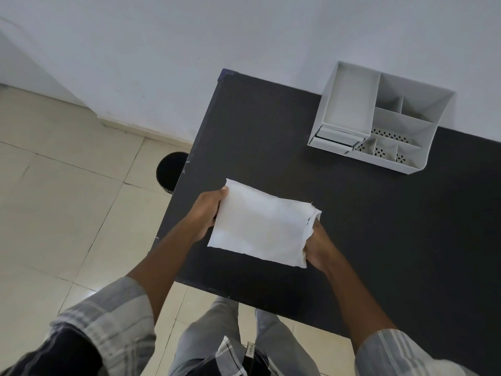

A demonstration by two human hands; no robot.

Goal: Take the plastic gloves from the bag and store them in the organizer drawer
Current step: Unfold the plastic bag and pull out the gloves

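A flat white bag [261,223] hangs just above the dark table [379,226], held by both hands. My left hand [207,213] grips its left edge, thumb on top at the upper corner. Its right, open end is pinched by my right hand [318,248], fingers partly tucked under the fabric. No gloves show; the bag's contents are hidden. The white organizer [379,120] stands at the table's far side against the wall, with open top compartments and small drawers [334,141] at its lower left, slightly pulled out.
A black round bin [169,172] sits on the tiled floor just left of the table's edge. The white wall runs behind the table. My legs stand at the table's near edge.
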